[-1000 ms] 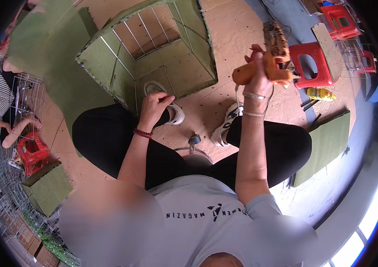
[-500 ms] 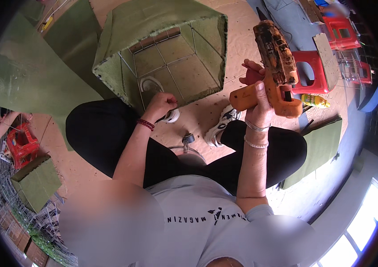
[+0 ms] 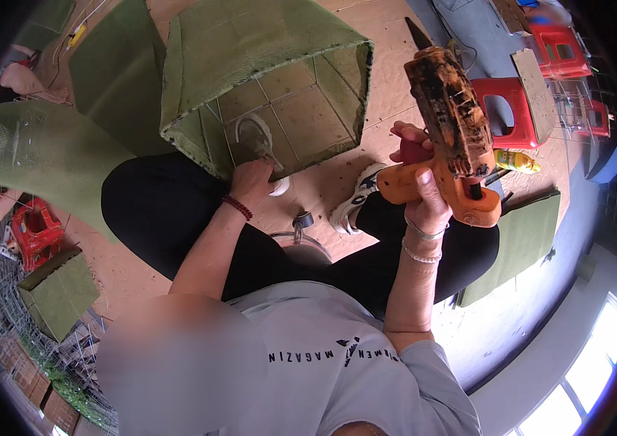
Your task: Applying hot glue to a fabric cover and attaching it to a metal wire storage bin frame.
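Gripping the tool [image 3: 459, 134] (orange, blackened), right hand [image 3: 430, 205] dips.

Tan sheeting [image 3: 137, 269] covers part of the grey floor [image 3: 493, 43]. Red plastic stools [image 3: 496, 86] stand at upper right. Bright windows [image 3: 610, 331] line the pale wall [image 3: 575, 314] at lower right.

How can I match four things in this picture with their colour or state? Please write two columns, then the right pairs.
Things:
1. Orange tool
2. Wire-framed box
3. Bottle
4. Nearest stool on the right

Colour or state:
A. Red
B. Covered in green material
C. Held in the right grip
D. Yellow

Pairs: 1-C, 2-B, 3-D, 4-A
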